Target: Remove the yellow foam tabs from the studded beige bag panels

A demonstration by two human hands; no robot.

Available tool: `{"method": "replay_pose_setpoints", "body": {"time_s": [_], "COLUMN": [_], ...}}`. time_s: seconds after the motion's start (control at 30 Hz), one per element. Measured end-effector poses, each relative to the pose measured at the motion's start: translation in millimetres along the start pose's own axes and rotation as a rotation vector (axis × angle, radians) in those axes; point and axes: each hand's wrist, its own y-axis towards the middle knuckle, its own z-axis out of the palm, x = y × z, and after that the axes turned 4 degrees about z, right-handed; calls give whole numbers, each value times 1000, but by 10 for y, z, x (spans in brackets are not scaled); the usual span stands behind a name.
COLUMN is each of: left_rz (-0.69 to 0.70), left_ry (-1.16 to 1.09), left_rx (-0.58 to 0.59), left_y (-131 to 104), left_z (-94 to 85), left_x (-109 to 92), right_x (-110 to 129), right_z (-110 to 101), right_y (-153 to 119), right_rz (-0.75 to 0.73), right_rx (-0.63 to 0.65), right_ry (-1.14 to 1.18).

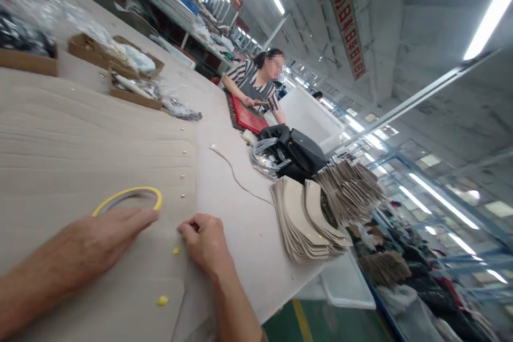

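Observation:
My left hand (108,238) is closed on a roll of yellow tape (158,200), a ring with a yellow outer edge and grey inside. It rests over the beige panels (92,165), which lie overlapped in a row with small metal studs along their right edge. My right hand (208,243) is curled at that edge, thumb and forefinger pinched together; whatever is between them is too small to make out. Just below its fingertips, a yellow scrap (176,251) sits on a panel, and another yellow scrap (162,301) lies nearer to me.
Stacked beige pieces (300,219) stand on the table's right side, by a black bag (304,149). A thin cord (236,179) crosses the tabletop. Small cardboard boxes (134,93) of parts are at the far left. Across the table sits a person (256,83) with a red item.

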Motion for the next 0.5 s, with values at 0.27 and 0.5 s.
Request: {"method": "replay_pose_setpoints", "body": {"time_s": [0.27,0.5], "left_rz": [-106,-94], "left_ry": [133,213], "left_rx": [55,118], "left_y": [231,163], "left_z": [-427,-425], "left_x": [-589,-638], "right_x": [240,520], "right_z": [-172,-65], "right_y": [-188,-286], "right_rz": [-299,-674], "right_rx": [-74,-96], "right_ry": [352,201]}}
